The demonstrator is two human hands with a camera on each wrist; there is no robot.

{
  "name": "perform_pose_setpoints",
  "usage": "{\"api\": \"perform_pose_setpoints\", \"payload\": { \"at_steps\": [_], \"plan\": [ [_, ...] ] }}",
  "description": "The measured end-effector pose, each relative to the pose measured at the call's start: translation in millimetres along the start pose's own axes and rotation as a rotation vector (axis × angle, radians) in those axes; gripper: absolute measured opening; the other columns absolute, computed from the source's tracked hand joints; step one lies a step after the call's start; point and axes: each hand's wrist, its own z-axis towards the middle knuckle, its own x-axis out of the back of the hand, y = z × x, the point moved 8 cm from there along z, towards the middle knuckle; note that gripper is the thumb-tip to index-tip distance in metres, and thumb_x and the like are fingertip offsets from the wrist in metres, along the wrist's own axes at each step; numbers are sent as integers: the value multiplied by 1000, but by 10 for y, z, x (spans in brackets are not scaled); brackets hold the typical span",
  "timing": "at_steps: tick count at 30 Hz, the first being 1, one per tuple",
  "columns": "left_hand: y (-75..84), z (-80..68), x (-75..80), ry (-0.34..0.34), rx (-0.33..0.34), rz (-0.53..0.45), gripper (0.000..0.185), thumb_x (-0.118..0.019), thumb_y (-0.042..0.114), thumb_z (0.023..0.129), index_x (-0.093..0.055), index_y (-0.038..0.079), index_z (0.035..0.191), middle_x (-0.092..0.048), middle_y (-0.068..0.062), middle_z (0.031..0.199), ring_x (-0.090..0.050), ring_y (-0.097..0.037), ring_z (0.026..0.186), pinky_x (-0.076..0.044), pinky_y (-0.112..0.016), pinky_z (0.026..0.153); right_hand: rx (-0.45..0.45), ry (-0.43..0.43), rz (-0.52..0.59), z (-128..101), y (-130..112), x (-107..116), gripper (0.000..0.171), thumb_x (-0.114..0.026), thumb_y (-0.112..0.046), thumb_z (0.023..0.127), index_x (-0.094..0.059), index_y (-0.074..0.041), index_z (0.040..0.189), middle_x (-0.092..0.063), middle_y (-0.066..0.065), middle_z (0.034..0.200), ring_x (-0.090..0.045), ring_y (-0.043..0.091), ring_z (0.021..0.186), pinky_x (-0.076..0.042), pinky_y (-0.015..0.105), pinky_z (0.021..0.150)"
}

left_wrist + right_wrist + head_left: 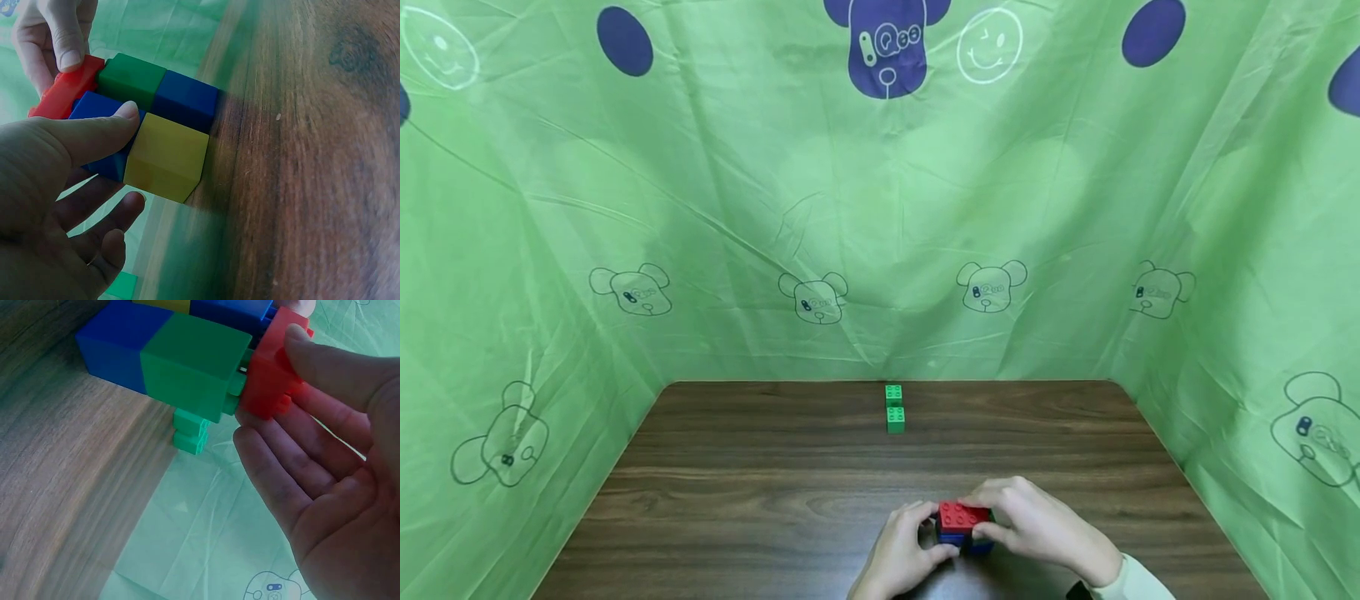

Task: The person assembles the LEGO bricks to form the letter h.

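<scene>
Near the table's front edge, a red brick [958,515] with studs on top lies across two short block columns. One column has a blue block [94,107] over a yellow block [167,156]; the other has a green block [132,81] over another blue block [186,101]. My left hand [901,550] grips the upper blue block, thumb on its near face and fingers round the far side. With thumb and fingers, my right hand [1037,521] pinches the red brick. Green studs show in a gap under the red brick in the right wrist view.
Two small green bricks, one [896,420] in front of the other [893,392], stand near the far edge of the brown wooden table [760,467]. A green printed cloth [887,208] hangs round the back and both sides.
</scene>
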Motion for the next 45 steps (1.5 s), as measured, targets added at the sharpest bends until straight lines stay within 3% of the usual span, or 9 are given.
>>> {"api": "perform_pose_setpoints", "payload": {
  "at_steps": [7,14,18,22,28,35,40,45],
  "plan": [
    [7,7,29,1,-6,3,39,-78,41,73,-65,29,108,-64,18,98,-59,-5,91,-48,-24,78,17,20,-16,14,-15,13,30,-74,-21,80,-70,-11,108,-70,-3,94,-64,4,83,-53,21,65],
    [-7,-8,20,0,-10,-22,42,-77,43,73,-62,32,111,-64,17,98,-57,-5,88,-45,-22,72,-9,21,-42,11,-7,-2,33,-75,-21,78,-70,-9,108,-71,-3,94,-63,2,82,-52,18,65],
    [46,-21,22,-7,-63,-79,42,-67,47,82,-55,35,121,-65,14,104,-59,-7,89,-46,-23,72,-8,32,-10,-6,1,-9,32,-75,-20,78,-71,-11,108,-71,-4,93,-64,3,83,-51,17,66],
    [159,-18,79,28,-148,-71,34,-56,47,91,-54,33,122,-64,13,108,-60,-6,94,-49,-25,75,2,56,-7,-28,4,-11,31,-75,-20,79,-71,-12,108,-71,-5,94,-64,4,85,-53,18,68],
    [243,-16,139,55,-158,9,31,-55,47,91,-60,29,116,-65,13,107,-60,-6,98,-49,-27,80,-33,49,-5,-62,44,-42,33,-73,-23,81,-68,-12,112,-70,-3,102,-65,7,91,-54,23,70],
    [285,-31,144,36,-117,161,40,-50,55,90,-62,26,114,-65,13,105,-60,-6,97,-47,-39,87,-179,-36,10,-244,257,-132,49,-76,-28,78,-61,-14,122,-68,-3,113,-65,7,97,-55,28,76],
    [349,-21,202,67,-163,245,39,-52,53,90,-64,23,111,-65,12,102,-60,-7,96,-47,-41,87,-202,-30,91,-269,325,-169,44,-73,-26,81,-61,-13,121,-68,-5,108,-64,4,92,-55,28,71],
    [383,11,218,55,-170,296,40,-53,53,90,-65,22,111,-66,10,103,-61,-10,97,-48,-43,85,-220,-32,58,-260,333,-145,47,-72,-31,81,-59,-15,123,-68,-3,112,-65,9,95,-55,29,74]
  ]
}}
